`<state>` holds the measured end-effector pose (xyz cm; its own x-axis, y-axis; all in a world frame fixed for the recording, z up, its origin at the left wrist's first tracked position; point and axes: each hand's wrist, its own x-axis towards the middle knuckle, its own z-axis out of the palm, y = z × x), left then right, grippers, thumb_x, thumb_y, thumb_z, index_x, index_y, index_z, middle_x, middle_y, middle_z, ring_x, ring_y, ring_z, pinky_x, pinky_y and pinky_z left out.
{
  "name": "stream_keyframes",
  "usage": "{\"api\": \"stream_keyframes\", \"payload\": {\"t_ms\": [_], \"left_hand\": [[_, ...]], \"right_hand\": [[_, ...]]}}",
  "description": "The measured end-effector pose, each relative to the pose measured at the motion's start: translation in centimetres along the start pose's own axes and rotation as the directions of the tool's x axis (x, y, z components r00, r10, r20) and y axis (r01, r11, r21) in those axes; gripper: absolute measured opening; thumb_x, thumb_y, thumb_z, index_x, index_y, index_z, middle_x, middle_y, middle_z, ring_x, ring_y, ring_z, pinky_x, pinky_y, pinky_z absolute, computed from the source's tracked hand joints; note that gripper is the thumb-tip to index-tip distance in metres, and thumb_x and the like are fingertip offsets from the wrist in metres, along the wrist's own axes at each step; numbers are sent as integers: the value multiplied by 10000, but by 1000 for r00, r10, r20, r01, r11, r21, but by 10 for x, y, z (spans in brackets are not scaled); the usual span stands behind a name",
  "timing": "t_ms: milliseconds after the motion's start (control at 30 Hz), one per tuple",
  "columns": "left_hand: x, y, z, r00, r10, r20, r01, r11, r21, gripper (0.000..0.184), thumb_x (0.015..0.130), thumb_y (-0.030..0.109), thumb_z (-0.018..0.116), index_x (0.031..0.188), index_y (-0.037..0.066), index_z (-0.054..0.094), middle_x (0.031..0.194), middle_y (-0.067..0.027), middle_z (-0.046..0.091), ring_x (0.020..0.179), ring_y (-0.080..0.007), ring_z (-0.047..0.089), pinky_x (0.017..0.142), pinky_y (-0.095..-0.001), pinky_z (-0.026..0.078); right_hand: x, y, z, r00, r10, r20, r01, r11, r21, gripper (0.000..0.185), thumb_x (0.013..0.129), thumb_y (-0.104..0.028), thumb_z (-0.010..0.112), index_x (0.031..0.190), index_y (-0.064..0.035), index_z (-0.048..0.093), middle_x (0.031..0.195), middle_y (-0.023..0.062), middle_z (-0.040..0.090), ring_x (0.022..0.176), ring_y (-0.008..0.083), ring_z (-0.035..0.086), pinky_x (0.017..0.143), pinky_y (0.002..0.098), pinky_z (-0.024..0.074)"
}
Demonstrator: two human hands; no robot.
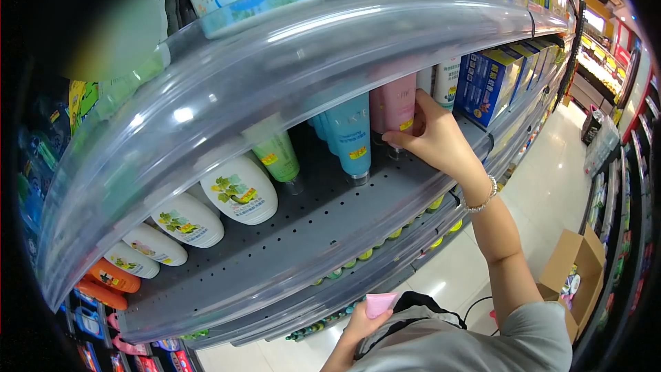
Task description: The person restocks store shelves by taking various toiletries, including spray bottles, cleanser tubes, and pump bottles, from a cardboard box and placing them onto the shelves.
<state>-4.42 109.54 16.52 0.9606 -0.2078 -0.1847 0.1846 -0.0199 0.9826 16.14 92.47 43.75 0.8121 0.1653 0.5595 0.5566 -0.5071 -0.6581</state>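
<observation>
My right hand (441, 134) reaches onto the shelf, its fingers and thumb closed round the side of a pink squeeze tube (397, 103). That tube stands upright on its cap, and another pink one is partly hidden beside it. Low in the view, near my body, my left hand (359, 325) is closed on a second pink tube (380, 304); only its upper end shows. Left of my right hand stand blue cleanser tubes (352, 134) and a green tube (277, 157). A white bottle (447, 81) stands just behind my right hand.
A clear plastic guard (275, 48) runs along the shelf edge above. White bottles (239, 189) and orange bottles (113, 275) line the left, blue boxes (485, 86) the right. An open cardboard box (571, 275) sits on the aisle floor (533, 165).
</observation>
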Motion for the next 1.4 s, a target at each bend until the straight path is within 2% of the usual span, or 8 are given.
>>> {"api": "stream_keyframes", "payload": {"t_ms": [433,567,667,767,867,1133,1267,1400], "left_hand": [[7,7,-3,994,107,-18,-106,994,23,243,693,163,676,865,15,590,709,-33,593,618,-87,537,564,-230,428],[6,22,3,1000,-6,-27,4,995,-97,182,711,149,657,812,16,586,628,-21,573,498,-55,491,443,-208,385],[10,39,9,997,38,-71,-50,982,-184,134,734,105,624,795,-7,583,627,-16,570,493,-49,484,437,-203,379],[11,53,16,974,173,-147,-200,961,-191,255,760,71,599,990,-11,524,892,-104,614,726,-94,555,611,-218,440],[20,81,26,857,467,-219,-500,856,-130,327,785,206,588,960,-47,478,1028,-166,565,850,-162,558,720,-286,442],[38,135,37,811,585,26,-524,745,-413,598,832,349,506,1232,4,225,1254,-233,349,1155,-291,374,934,-386,313],[32,111,31,661,748,-63,-750,656,-80,581,836,328,497,1236,3,228,1241,-242,355,1116,-330,405,954,-406,271],[19,77,26,887,459,-47,-453,887,92,311,851,167,465,1096,-12,399,1026,-171,536,982,-235,510,881,-340,353]], "right_hand": [[-21,-2,-1,995,-66,-75,53,986,-156,468,631,-168,715,971,38,469,833,154,548,647,178,512,607,271,431],[-70,-5,-10,890,-207,-406,276,954,119,325,668,-68,621,958,-2,490,808,102,528,626,147,484,567,228,404],[-124,12,0,911,-358,-204,389,910,139,112,667,2,564,760,-22,507,645,66,515,517,156,480,464,256,387],[-159,34,10,781,-20,624,-13,999,48,234,724,-230,628,851,-65,523,695,51,527,559,197,539,493,289,431],[-184,35,17,713,-82,697,-6,992,123,350,712,-275,658,931,-53,499,756,76,508,574,171,527,505,272,429],[-198,24,32,879,88,468,-215,951,224,422,636,-172,699,970,-16,495,788,113,540,661,230,552,560,283,440],[-171,25,-4,920,-230,316,144,951,272,484,600,-204,751,994,-35,526,996,102,552,870,275,541,755,356,416],[-125,0,-30,935,-205,-289,300,894,333,475,623,-273,729,974,-38,514,947,103,524,894,264,519,731,357,422]]}}
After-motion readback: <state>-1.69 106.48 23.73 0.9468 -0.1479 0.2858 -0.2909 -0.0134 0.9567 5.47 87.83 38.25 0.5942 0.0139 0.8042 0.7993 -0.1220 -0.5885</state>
